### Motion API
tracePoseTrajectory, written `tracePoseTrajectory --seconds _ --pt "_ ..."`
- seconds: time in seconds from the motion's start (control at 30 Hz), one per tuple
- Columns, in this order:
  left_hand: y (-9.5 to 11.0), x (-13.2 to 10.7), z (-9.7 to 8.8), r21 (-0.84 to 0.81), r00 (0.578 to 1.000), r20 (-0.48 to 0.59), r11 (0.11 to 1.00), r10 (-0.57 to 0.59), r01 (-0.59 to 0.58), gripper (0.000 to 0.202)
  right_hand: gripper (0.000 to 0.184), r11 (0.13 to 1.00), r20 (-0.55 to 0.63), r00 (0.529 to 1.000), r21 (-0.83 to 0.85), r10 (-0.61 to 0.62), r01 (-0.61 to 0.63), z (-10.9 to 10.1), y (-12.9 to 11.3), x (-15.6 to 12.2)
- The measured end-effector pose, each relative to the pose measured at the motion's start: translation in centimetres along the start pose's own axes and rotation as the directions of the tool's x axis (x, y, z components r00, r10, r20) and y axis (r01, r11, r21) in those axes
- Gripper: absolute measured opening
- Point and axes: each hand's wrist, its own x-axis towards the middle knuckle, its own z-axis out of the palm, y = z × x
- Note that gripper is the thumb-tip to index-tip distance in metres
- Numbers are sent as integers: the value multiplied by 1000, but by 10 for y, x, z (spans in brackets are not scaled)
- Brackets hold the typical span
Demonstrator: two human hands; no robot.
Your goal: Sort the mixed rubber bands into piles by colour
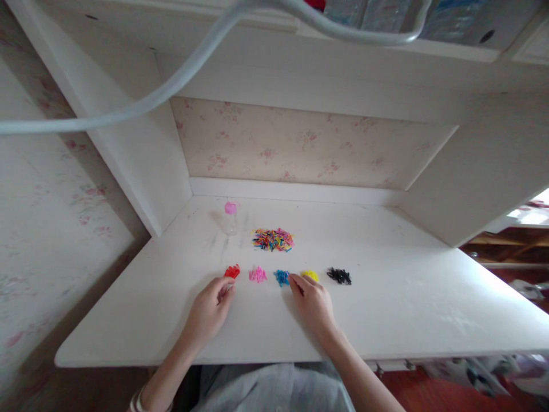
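Observation:
On the white desk (386,309) lies a mixed heap of small coloured bands (273,239). In front of it stand several sorted little piles in a row: red (232,271), pink (258,275), blue (282,277), yellow (310,275) and black (339,276). My left hand (211,309) rests on the desk just below the red pile, fingers curled loosely. My right hand (311,303) lies by the blue and yellow piles, its fingertips pinched at the blue pile's edge. What, if anything, either hand holds is too small to make out.
A small clear bottle with a pink cap (230,217) stands behind the piles at the left. Shelf walls close in the desk on both sides and above. A grey hose (171,86) hangs across the top.

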Motion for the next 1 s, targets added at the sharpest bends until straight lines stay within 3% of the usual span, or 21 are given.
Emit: tracePoseTrajectory --seconds 0.57,0.73,0.87,1.0 --pt "6 0 0 42 999 5 998 44 -44 25 30 987 -37 998 150 57 -51 -2 4 -2" --pt "8 1 1 1 999 29 1000 -25 24 28 29 988 -34 998 150 52 -46 -4 4 -2" --pt "22 13 0 -28 998 52 999 -30 31 28 29 991 -27 999 131 43 -39 -3 5 -4" --pt "49 44 1 155 988 98 979 117 -131 26 29 990 -6 999 134 35 -34 -4 6 -7"
